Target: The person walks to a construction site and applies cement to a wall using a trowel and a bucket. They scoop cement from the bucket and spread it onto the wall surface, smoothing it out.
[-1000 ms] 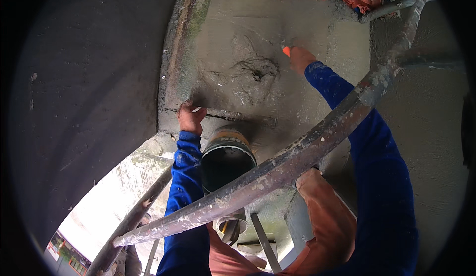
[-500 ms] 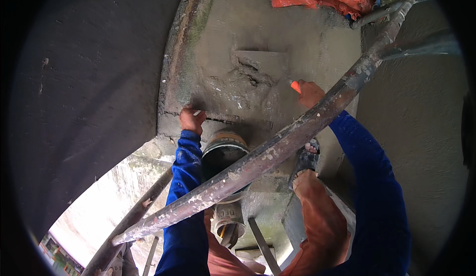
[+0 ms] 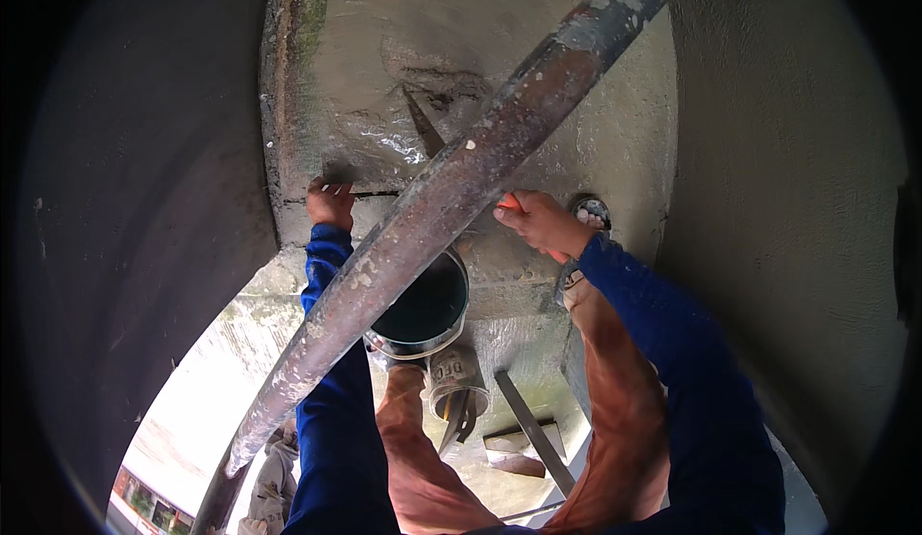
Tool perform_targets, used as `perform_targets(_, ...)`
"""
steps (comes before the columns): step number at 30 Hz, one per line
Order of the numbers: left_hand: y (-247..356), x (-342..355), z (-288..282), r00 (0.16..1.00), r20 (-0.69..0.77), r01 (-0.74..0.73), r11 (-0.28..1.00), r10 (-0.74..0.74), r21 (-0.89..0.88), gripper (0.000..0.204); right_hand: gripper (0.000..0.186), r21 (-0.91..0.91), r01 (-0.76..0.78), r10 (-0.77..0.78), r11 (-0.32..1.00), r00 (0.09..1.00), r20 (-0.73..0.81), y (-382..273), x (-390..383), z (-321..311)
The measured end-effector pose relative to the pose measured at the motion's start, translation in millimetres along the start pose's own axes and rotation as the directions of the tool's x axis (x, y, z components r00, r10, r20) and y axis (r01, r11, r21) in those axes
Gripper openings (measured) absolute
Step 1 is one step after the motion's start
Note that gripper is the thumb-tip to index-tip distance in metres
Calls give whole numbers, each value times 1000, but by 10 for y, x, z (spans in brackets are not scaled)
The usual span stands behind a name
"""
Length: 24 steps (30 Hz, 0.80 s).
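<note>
My right hand (image 3: 547,222) is closed around the orange handle of a trowel (image 3: 424,124). Part of the tool is hidden behind a thick, paint-spotted metal pipe (image 3: 437,175). Its dark blade shows beyond the pipe, edge-on over a rough mound of wet cement (image 3: 442,93) on the grey slab (image 3: 403,26). At the slab's near left edge, beside a dark gap, my left hand (image 3: 331,205) has its fingers curled; what they grip, if anything, cannot be made out. Between my forearms stands a large bucket (image 3: 465,295) with a dark inside, partly covered by the pipe.
The pipe runs diagonally across, above both work and bucket. Nearer me stands a smaller bucket (image 3: 451,370) holding tools, with a flat bar (image 3: 534,426) and a board piece (image 3: 526,450) beside it. Dark wall (image 3: 144,151) rises left, grey wall (image 3: 768,199) right. My foot (image 3: 593,212) is near the slab.
My right hand has drawn the trowel nearer and leftward, its blade turned from flat to edge-on. The view has shifted, so the pipe covers more of the slab and the red sheet is out of sight.
</note>
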<state>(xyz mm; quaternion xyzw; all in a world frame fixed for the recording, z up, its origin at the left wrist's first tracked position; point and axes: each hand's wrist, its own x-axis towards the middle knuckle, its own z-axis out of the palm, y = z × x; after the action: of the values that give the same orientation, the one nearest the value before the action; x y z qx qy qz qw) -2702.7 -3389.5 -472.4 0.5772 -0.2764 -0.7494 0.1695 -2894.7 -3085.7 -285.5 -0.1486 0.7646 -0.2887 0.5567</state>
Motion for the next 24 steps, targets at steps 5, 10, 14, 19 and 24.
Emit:
perform_targets(5,-101,-13,131,999,-31,5,999,-6,-31,38,40,-9,10,-9,1000,988,154,-159,588,356)
perform_targets(10,127,263,-345,997,-77,2,999,-5,-34,51,43,-45,37,-33,998,995,91,-45,755,115)
perform_targets(14,-191,130,175,996,-24,84,996,-85,-32,50,43,-129,-87,88,988,996,1,264,586,-494)
perform_targets(19,46,394,-405,998,-57,-3,999,0,-54,49,37,198,-102,102,975,995,9,102,441,-384)
perform_targets(24,-153,-15,98,991,-6,129,980,-131,-151,39,28,11,-95,95,995,979,-180,64,-353,-434)
